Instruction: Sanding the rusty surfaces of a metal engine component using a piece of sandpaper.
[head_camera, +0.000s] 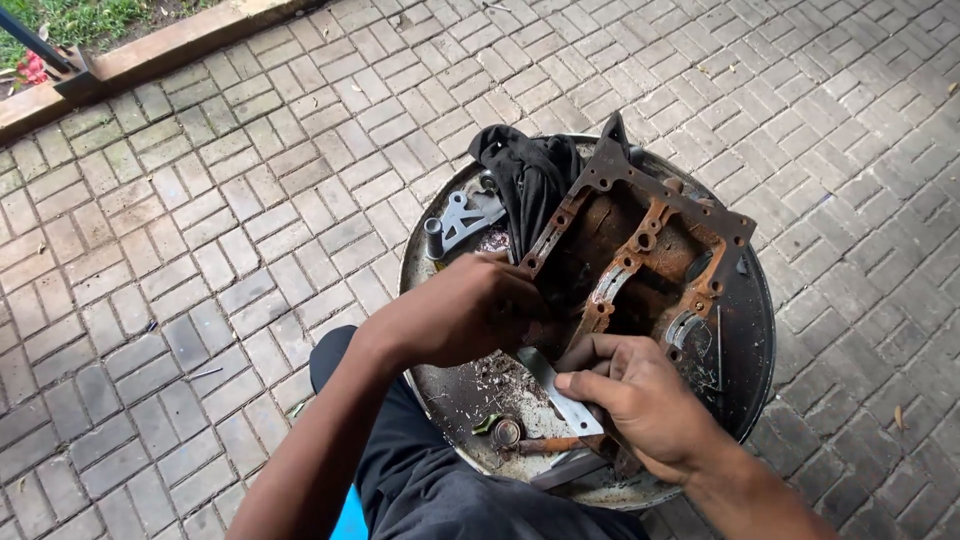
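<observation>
A rusty metal engine casing (640, 250) stands tilted on a round, dirty metal drum top (745, 340). My left hand (465, 310) grips the casing's near left edge. My right hand (640, 400) holds a flat silvery scraper blade (560, 392) against the casing's lower edge. Scraped flakes and debris (490, 375) lie on the drum below the two hands.
A black cloth (530, 175) drapes over the drum's far side beside a grey metal bracket (460, 220). A small round bearing (507, 432) and a rusty bolt (548, 446) lie near the front rim. Brick paving (200, 250) surrounds the drum; a kerb (150, 55) runs at top left.
</observation>
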